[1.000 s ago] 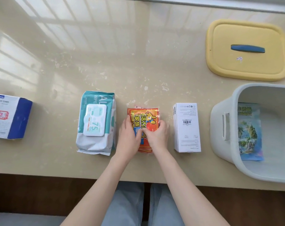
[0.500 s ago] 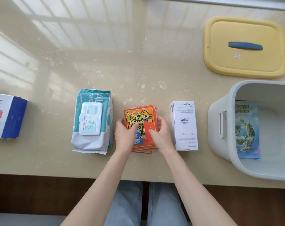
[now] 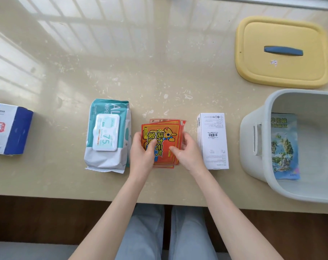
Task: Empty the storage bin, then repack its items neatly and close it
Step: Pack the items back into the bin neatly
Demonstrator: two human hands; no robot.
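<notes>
We count one wipes pack (image 3: 107, 136), one blue-and-white box (image 3: 9, 128), one white box (image 3: 213, 141) and one fanned stack of orange packets (image 3: 165, 132). We cannot tell how many packets it holds. The left hand (image 3: 142, 154) and right hand (image 3: 187, 152) pinch the stack, thumbs on top. The grey bin (image 3: 249, 147) holds one brochure (image 3: 283, 147); its yellow lid (image 3: 283, 34) lies apart, behind it. Gaps separate the row, near the front edge of the table (image 3: 122, 62).

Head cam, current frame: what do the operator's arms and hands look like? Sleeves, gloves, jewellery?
The left hand and right hand are bare, with no gloves. No ring, watch or bracelet is visible. Both forearms are uncovered down to the frame edge, so no sleeve shows. Light blue jeans show below the table.
</notes>
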